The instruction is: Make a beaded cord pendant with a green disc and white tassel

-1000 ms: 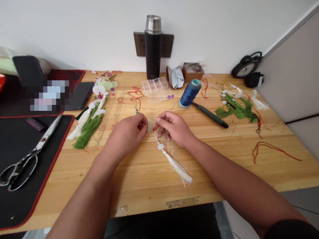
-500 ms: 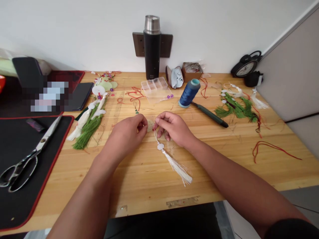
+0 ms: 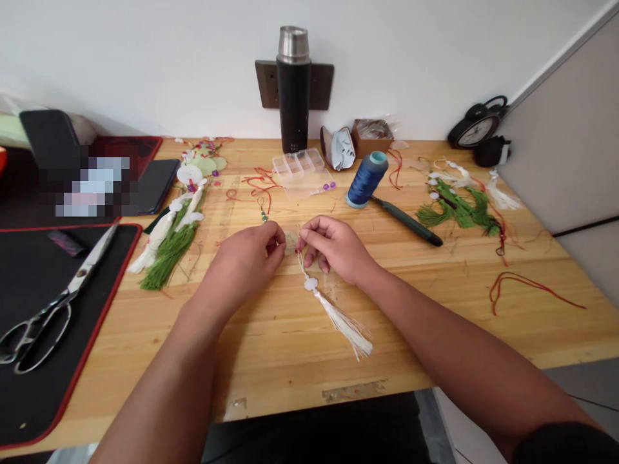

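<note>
Left hand (image 3: 249, 252) pinched close, its hold hidden, red cord (image 3: 298, 251) nipped in right hand (image 3: 341, 250), pale pendant (image 3: 291, 242) seen between, white tassel (image 3: 342, 321) laid on table (image 3: 273, 361)

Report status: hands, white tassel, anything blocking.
Left hand at pale pendant, right hand at red cord; exact grips hidden. White tassel lying on tabletop. Blue thread spool beyond, not blocking.

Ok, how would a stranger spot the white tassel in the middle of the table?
Find the black thermos standing by the wall, then come down the wooden table towards its near edge. There the white tassel slants down to the right below a white, scalloped bead. Unlike the other white tassels, it lies well away from the green tassels.
</note>
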A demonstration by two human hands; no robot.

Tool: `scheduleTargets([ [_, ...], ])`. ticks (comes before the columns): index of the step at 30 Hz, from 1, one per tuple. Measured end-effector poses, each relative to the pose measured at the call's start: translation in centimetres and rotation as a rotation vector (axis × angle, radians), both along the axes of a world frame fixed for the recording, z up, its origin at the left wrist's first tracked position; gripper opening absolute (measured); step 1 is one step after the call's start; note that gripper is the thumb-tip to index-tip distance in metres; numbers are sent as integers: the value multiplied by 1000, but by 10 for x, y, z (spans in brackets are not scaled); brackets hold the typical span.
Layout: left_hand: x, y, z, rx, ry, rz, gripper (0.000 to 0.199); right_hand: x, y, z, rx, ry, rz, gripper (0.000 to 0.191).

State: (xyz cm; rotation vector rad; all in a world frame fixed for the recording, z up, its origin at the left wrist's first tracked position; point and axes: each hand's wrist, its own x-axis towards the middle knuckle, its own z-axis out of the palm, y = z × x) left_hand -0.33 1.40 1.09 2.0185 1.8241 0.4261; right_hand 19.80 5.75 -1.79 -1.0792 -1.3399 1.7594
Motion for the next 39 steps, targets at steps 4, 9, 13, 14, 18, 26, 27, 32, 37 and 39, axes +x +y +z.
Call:
scheduleTargets([
  [4,0,0,0,1,4,-7,9,0,0,0,-3,-2,2,15],
  [9,0,0,0,0,21,-9,8,0,0,-1,-7,-1,7,18],
  [13,-1,0,-1,-2,16,-15,8,0,0,-1,-2,1,3,17],
  [14,-1,0,-1,3,12,-16,9,0,0,-1,-2,2,2,17],
  [18,-2,0,0,31,-8,-19,9,0,0,-1,-2,3,1,18],
  [26,0,0,4,41,0,-10,9,0,0,0,0,-14,-5,19],
  [27,0,0,4,39,3,-6,9,0,0,0,-1,-15,-8,19],
  [32,1,0,6,23,14,9,11,-2,0,1,-6,-18,-18,16],
  [37,1,0,5,32,3,4,9,-2,-1,1,0,-15,-22,15],
  [39,0,0,4,37,-4,5,8,-2,-1,1,2,-14,-22,16],
])
